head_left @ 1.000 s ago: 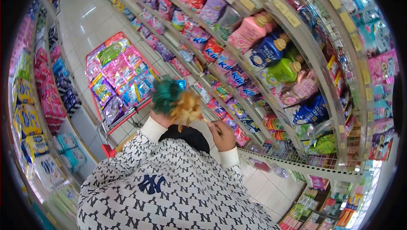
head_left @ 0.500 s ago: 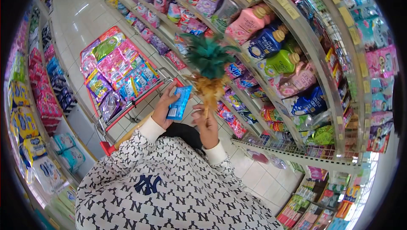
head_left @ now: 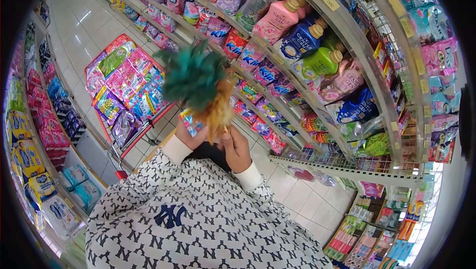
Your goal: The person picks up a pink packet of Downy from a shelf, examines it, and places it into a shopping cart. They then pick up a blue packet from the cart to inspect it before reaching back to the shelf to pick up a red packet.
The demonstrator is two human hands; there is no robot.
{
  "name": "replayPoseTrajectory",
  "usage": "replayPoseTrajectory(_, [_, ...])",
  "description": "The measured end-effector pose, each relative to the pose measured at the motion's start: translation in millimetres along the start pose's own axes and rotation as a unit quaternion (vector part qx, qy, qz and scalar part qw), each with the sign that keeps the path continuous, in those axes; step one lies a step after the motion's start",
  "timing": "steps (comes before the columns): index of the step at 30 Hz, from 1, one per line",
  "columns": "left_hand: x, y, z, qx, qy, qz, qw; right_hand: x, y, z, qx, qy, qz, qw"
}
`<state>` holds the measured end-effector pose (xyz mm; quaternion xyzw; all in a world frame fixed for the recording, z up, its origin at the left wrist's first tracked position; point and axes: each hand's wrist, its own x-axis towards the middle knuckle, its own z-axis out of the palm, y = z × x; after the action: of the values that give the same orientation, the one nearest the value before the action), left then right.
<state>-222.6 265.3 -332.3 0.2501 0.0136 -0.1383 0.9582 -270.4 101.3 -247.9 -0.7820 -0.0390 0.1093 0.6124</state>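
Observation:
My right hand (head_left: 237,149) is closed on the thin handle of a feather duster (head_left: 196,78) with dark green feathers at its head and golden-brown ones below. The feathers reach across in front of my left hand (head_left: 187,134), which keeps hold of a small shiny packet (head_left: 190,123). Only a blue, white and red-pink part of that packet shows, and the feathers seem to lie on or just above it. The fingers of my left hand are mostly hidden.
A red-rimmed shopping cart (head_left: 158,116) full of colourful packs stands ahead on the left. Shelves on the right hold pouches and bottles, among them a green bottle (head_left: 317,64). More packs (head_left: 29,157) line the left shelf. Pale tiled floor (head_left: 69,18) runs between.
The duster has swung left, from beside the packet to in front of it, and my right hand has moved left with it. The packet now shows a more colourful side.

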Motion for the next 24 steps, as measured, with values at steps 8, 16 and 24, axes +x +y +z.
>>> replayPoseTrajectory(8, [1,17,-6,-0.285,0.034,0.012,0.958,7,83,-39,-0.264,0.158,-0.011,0.951])
replayPoseTrajectory(16, [-9,19,-11,-0.223,-0.093,-0.024,0.970,-23,37,-17,-0.237,0.085,-0.092,0.963])
replayPoseTrajectory(24, [-2,12,5,-0.326,0.074,-0.049,0.941,-6,58,-53,-0.248,0.223,0.013,0.942])
